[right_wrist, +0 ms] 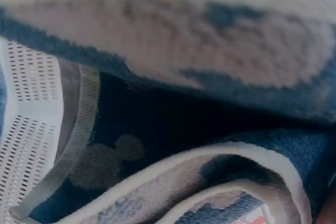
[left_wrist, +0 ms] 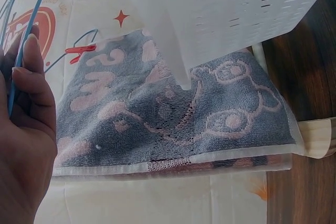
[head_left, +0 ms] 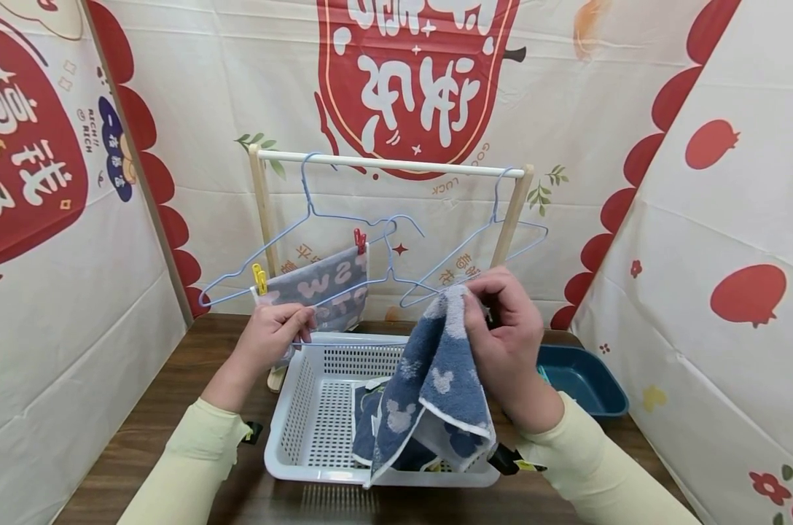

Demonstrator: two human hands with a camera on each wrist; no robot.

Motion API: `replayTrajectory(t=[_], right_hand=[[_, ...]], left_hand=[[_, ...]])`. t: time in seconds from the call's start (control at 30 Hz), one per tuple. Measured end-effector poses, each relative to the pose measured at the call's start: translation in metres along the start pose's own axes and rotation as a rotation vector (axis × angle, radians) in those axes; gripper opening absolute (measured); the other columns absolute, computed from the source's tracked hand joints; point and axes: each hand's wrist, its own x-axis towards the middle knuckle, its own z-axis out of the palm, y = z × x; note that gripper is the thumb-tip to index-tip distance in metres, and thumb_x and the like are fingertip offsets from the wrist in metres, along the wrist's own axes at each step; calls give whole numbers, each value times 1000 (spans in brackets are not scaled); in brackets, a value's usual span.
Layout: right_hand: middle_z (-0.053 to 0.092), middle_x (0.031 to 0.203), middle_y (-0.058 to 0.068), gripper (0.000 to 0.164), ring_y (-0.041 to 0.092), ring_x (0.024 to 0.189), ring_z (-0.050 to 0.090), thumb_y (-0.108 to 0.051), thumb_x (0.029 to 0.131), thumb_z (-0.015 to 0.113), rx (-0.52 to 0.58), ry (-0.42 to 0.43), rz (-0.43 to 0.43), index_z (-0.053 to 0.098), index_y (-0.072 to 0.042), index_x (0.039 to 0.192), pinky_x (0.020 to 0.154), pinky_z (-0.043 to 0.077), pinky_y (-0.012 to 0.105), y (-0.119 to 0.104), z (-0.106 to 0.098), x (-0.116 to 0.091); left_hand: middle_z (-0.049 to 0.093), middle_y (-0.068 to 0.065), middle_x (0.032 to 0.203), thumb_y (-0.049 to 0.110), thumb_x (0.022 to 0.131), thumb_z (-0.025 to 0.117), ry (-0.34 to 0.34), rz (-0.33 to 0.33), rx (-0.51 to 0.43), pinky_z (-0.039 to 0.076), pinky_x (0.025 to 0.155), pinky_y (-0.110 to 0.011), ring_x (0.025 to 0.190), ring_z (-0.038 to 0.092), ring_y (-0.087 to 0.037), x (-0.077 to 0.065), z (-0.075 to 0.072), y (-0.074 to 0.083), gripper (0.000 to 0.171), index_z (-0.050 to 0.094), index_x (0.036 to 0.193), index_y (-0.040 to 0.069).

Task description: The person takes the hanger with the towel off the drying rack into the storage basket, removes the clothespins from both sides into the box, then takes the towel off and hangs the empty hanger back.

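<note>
A pale, perforated plastic basket sits below; above its right side hangs a dusty-blue terry towel, softly folded, white-edged, patterned with pale mouse-head shapes. A thin, light-blue wire hanger is gripped at its left end by the left hand; the right hand, apart, pinches the towel's top.

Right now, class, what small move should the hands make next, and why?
Perhaps settle the blue towel over the lower bar of the raised hanger: the right hand pinches the towel, the left hand holds that hanger, and a grey towel behind hangs pegged on another hanger.
</note>
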Motion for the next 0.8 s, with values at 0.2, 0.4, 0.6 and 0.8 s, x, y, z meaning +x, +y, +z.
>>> replayTrajectory(t=[0.2, 0.4, 0.6, 0.8], right_hand=[[68, 97, 7, 6, 18, 85, 59, 1, 102, 68, -93, -203, 32, 73, -1, 104, 75, 50, 25, 13, 14, -7], [68, 98, 2, 9, 17, 83, 58, 2, 103, 72, -170, -288, 83, 74, -6, 107, 72, 48, 28, 27, 30, -10], [67, 97, -1, 5, 14, 80, 57, -4, 106, 72, -180, -387, 82, 74, -9, 106, 69, 48, 29, 36, 47, -21], [68, 100, -3, 5, 11, 84, 58, -8, 107, 72, -234, -515, 105, 73, -14, 107, 71, 51, 29, 36, 65, -39]], left_hand=[[71, 6, 72, 4, 110, 67, 1, 8, -4, 53, 59, -24, 63, 64, -17, 0, 1, 0, 29, 77, 84, 13], [72, 4, 74, 2, 110, 66, 4, 5, -10, 54, 60, -24, 64, 65, -20, 0, 0, 2, 28, 78, 86, 12], [71, 6, 72, 4, 111, 66, -1, 1, -3, 54, 59, -24, 63, 65, -18, 1, -1, 1, 29, 77, 85, 12], [71, 6, 72, 3, 111, 66, -5, 5, -3, 54, 59, -23, 63, 65, -18, 2, 1, 0, 30, 77, 85, 12]])
